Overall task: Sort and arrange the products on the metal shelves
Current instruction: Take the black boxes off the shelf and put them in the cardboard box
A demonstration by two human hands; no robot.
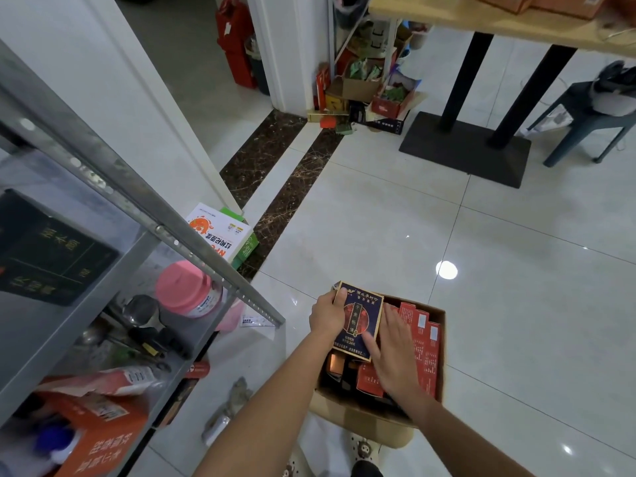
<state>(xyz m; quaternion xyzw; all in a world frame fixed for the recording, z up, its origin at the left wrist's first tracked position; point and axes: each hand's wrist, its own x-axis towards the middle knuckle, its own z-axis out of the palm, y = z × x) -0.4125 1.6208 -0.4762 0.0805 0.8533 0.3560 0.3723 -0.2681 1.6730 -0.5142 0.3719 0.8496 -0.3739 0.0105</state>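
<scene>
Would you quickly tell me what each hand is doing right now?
The left hand grips the dark blue box by its edge.
The right hand is open, straight fingers resting on that box.

Your cardboard box (351, 416) sits on the floor (516, 304) before you, right of the metal shelves (137, 197), with upright packs (425, 339) along its right wall and a flat pack (359, 318) over its left half between your left hand (325, 316) and right hand (395, 352); table (447, 12) and stool (581, 115) stand well behind, rightward.

Left hand (325, 318) curls in a grip, right hand (395, 354) lies flat with straight fingers.
</scene>
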